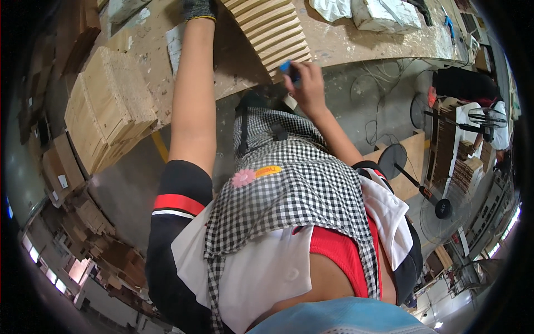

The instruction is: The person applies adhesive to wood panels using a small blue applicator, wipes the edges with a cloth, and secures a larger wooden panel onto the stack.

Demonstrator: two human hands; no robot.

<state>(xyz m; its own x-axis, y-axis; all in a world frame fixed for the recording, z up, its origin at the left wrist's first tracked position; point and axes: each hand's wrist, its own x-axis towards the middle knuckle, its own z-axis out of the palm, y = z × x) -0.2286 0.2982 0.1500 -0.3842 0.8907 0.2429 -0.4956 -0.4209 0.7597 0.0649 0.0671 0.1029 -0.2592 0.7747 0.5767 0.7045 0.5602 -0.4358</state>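
The right hand (307, 83) has its fingers closed around a small blue tool (288, 68), held at the near end of a fanned row of pale wooden slats (272, 28). The slats are thin, flat, evenly cut strips, overlapping stepwise and running toward the far edge of the table (345, 42). The left hand (198, 8), in a dark glove, rests on the table left of the slats; its fingers are cut off, so I cannot tell their state. Stacked wooden blocks (108, 106) lie further left.
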